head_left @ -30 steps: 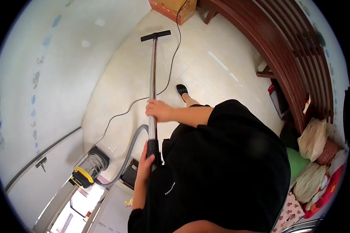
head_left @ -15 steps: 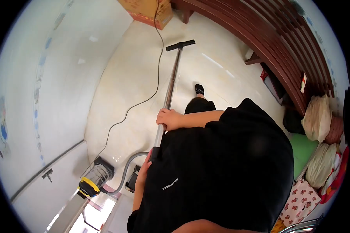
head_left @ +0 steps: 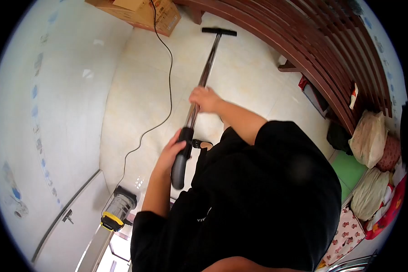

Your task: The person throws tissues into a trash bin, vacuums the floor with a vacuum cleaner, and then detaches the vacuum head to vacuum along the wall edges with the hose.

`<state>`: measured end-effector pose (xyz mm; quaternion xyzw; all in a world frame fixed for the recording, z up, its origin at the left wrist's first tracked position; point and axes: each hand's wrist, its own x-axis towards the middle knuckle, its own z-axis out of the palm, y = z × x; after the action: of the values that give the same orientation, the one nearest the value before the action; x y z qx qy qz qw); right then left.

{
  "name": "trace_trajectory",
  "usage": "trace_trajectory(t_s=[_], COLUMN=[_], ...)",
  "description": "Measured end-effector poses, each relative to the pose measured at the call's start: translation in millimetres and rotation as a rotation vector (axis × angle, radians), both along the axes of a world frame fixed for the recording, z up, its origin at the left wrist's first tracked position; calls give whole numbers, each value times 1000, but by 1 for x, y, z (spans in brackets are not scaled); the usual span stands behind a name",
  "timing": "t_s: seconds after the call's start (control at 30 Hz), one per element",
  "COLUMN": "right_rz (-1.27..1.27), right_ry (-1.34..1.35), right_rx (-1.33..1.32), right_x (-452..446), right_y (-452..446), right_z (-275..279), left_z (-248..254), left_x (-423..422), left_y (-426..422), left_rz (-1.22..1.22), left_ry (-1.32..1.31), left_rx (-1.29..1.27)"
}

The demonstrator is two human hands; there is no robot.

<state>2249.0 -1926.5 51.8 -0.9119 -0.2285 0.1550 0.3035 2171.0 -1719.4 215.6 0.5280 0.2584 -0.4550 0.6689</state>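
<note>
A vacuum cleaner wand point(head_left: 208, 68) of shiny metal runs forward from my body, its wide black floor head point(head_left: 219, 31) lying on the tiles. My right hand point(head_left: 205, 99) is wrapped round the middle of the tube. Lower down, my left hand point(head_left: 172, 152) is closed on the black and grey handle point(head_left: 181, 170) at the near end of the wand. The vacuum's canister point(head_left: 118, 208), clear and black with a yellow band, stands at the lower left. Its hose is mostly hidden behind my left arm.
A dark cord point(head_left: 170, 81) winds over the floor point(head_left: 136, 86) from the canister. A cardboard box point(head_left: 161, 20) stands far ahead, beside a brown slatted wooden bench point(head_left: 299, 50). Plastic bags point(head_left: 368, 138) lie along the right. A white wall point(head_left: 72, 118) and door point(head_left: 70, 231) line the left.
Both hands and the wand have moved forward, and the floor head is now closer to the bench. My left hand and the handle have come away from my body. The view has shifted somewhat.
</note>
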Motion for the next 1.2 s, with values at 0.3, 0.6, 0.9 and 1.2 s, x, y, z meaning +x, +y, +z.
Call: trace_trajectory(t_s=[0.3, 0.6, 0.9, 1.2], right_rz=[151, 427, 525, 572], right_ry=[78, 230, 163, 190], right_rx=[34, 310, 174, 212], right_x=[1, -79, 43, -52], right_y=[-4, 59, 30, 55], right_z=[-7, 45, 11, 24], left_z=[10, 59, 23, 17], left_x=[-17, -149, -32, -152], left_y=[-17, 24, -17, 14], left_rz=[137, 413, 400, 329], left_ry=[43, 107, 58, 26], left_rx=[44, 52, -57, 72])
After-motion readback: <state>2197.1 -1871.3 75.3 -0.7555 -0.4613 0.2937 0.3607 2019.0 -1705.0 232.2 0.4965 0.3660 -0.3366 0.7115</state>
